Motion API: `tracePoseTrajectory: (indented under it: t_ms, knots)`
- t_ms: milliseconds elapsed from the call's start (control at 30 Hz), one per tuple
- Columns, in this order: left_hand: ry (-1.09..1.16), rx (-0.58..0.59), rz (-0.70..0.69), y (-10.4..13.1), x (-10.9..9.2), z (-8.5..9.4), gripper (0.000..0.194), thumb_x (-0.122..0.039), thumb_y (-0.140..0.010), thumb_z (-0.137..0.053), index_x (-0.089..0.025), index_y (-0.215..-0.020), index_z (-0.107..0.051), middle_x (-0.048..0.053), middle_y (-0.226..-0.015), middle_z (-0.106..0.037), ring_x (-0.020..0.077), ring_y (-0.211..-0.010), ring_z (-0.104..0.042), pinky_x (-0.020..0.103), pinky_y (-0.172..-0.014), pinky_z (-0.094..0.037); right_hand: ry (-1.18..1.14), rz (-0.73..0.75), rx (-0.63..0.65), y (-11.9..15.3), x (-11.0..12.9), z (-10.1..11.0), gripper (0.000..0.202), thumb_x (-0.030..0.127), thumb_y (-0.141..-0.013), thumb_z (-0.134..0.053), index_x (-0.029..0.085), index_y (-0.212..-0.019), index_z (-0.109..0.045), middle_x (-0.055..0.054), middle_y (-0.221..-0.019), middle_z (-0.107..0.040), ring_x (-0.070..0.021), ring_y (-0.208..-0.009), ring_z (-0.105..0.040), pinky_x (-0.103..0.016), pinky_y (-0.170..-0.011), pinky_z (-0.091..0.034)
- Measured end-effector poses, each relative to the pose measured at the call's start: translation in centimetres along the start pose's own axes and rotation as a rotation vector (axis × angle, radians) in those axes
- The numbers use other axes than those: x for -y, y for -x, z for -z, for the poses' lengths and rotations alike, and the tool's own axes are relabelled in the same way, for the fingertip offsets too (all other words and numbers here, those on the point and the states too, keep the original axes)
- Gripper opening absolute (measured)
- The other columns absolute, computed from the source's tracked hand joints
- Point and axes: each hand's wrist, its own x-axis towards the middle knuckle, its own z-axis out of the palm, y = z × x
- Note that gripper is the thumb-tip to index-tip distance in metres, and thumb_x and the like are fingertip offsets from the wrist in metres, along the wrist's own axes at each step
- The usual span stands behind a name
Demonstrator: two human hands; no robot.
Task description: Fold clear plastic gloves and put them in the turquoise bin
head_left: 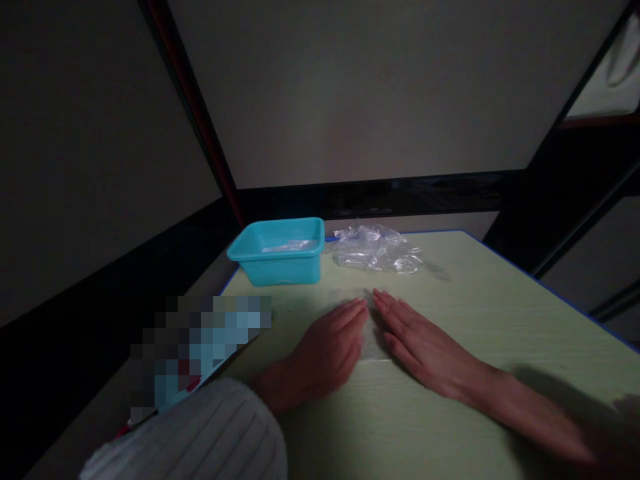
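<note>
A thin clear plastic bag (374,343) lies flat on the table, partly hidden under both hands. My left hand (327,350) rests palm down on its left side, the fingers slightly bent and pointing to the right. On the right side, my right hand (423,340) lies flat with its fingers stretched out, the tips near those of the left. Neither hand lifts the bag off the surface.
A turquoise plastic basket (285,272) with clear plastic inside stands at the back left. Beside it lies a crumpled pile of clear plastic bags (375,250). The pale green table (500,313) has a blue edge; a pixelated light-blue object (215,350) is at its left.
</note>
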Motion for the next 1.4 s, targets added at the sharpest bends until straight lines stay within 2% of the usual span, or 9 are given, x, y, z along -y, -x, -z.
tracePoseTrajectory:
  t_ms: [67,167,400,600,700,800,867,1100,1400]
  knots:
    - [-0.071,0.102,0.003,0.0,-0.8,-0.6,0.047,-0.021,-0.09,-0.035,0.001,-0.131,-0.038,0.022,-0.141,-0.035,0.0256,-0.133,-0.029,0.039,-0.111,-0.026,0.017,-0.011,-0.011,0.0,0.4,-0.6,0.054,0.031,-0.094,-0.027,0.003,-0.14,-0.028,-0.02,-0.144,-0.024,-0.0272,-0.134,-0.022,-0.047,-0.107,-0.027]
    - [-0.132,0.219,0.028,0.2,-1.5,-0.9,0.057,-0.032,-0.091,-0.04,0.003,-0.135,-0.031,0.024,-0.143,-0.028,0.0284,-0.135,-0.022,0.042,-0.111,-0.022,0.04,-0.031,0.025,0.0,0.7,-1.2,0.055,0.035,-0.094,-0.028,0.003,-0.138,-0.032,-0.02,-0.144,-0.025,-0.027,-0.133,-0.023,-0.047,-0.107,-0.027]
    - [-0.111,0.298,-0.042,1.2,-0.6,0.0,0.057,-0.038,-0.088,-0.05,-0.015,-0.138,-0.034,0.018,-0.148,-0.021,0.0307,-0.137,-0.015,0.049,-0.109,-0.021,0.054,-0.034,0.136,0.6,0.0,-0.5,0.063,0.045,-0.094,-0.022,0.002,-0.139,-0.027,-0.021,-0.145,-0.022,-0.0262,-0.135,-0.017,-0.049,-0.108,-0.022]
    - [-0.006,0.322,-0.114,1.9,0.3,1.2,0.055,-0.041,-0.087,-0.052,-0.022,-0.137,-0.037,0.014,-0.149,-0.017,0.0303,-0.137,-0.013,0.05,-0.109,-0.018,-0.015,0.019,0.148,1.1,-1.3,0.0,0.064,0.05,-0.093,-0.03,0.012,-0.144,-0.019,-0.017,-0.147,-0.019,-0.0259,-0.135,-0.016,-0.05,-0.109,-0.02]
    - [0.185,0.332,-0.1,1.9,1.4,2.4,0.05,-0.038,-0.089,-0.05,-0.023,-0.135,-0.04,0.011,-0.147,-0.025,0.0255,-0.136,-0.022,0.044,-0.109,-0.022,-0.027,0.035,0.202,1.1,-1.4,0.5,0.065,0.05,-0.093,-0.029,0.013,-0.144,-0.015,-0.016,-0.148,-0.017,-0.0261,-0.135,-0.015,-0.052,-0.109,-0.018]
    - [0.36,0.188,0.042,1.8,3.1,3.6,0.034,-0.027,-0.092,-0.045,-0.024,-0.125,-0.052,0.007,-0.132,-0.052,0.0194,-0.12,-0.049,0.038,-0.102,-0.036,-0.02,0.029,0.241,1.1,-1.5,0.8,0.067,0.051,-0.093,-0.028,0.011,-0.144,-0.014,-0.017,-0.148,-0.014,-0.0272,-0.135,-0.014,-0.054,-0.108,-0.017]
    - [0.374,0.136,0.05,1.7,3.8,4.1,0.027,-0.022,-0.088,-0.05,-0.022,-0.113,-0.061,0.007,-0.123,-0.06,0.0195,-0.114,-0.054,0.037,-0.099,-0.039,-0.027,0.039,0.228,1.1,-1.6,0.9,0.067,0.051,-0.093,-0.029,0.013,-0.145,-0.012,-0.017,-0.148,-0.014,-0.0277,-0.135,-0.015,-0.055,-0.108,-0.017]
    - [0.183,0.242,-0.121,1.6,2.4,5.0,0.019,-0.01,-0.083,-0.053,-0.019,-0.086,-0.069,0.006,-0.107,-0.067,0.0177,-0.099,-0.062,0.029,-0.089,-0.045,-0.032,0.011,0.285,1.1,-1.6,1.3,0.069,0.054,-0.092,-0.028,0.012,-0.144,-0.013,-0.016,-0.148,-0.012,-0.0284,-0.135,-0.013,-0.058,-0.107,-0.013]
    - [0.071,0.295,-0.266,1.4,2.5,3.9,0.02,-0.004,-0.08,-0.051,-0.018,-0.083,-0.065,0.004,-0.1,-0.069,0.0171,-0.09,-0.062,0.027,-0.086,-0.044,-0.039,-0.015,0.318,0.8,-1.4,1.6,0.073,0.057,-0.09,-0.026,0.009,-0.144,-0.015,-0.018,-0.148,-0.013,-0.0296,-0.135,-0.013,-0.059,-0.106,-0.012]
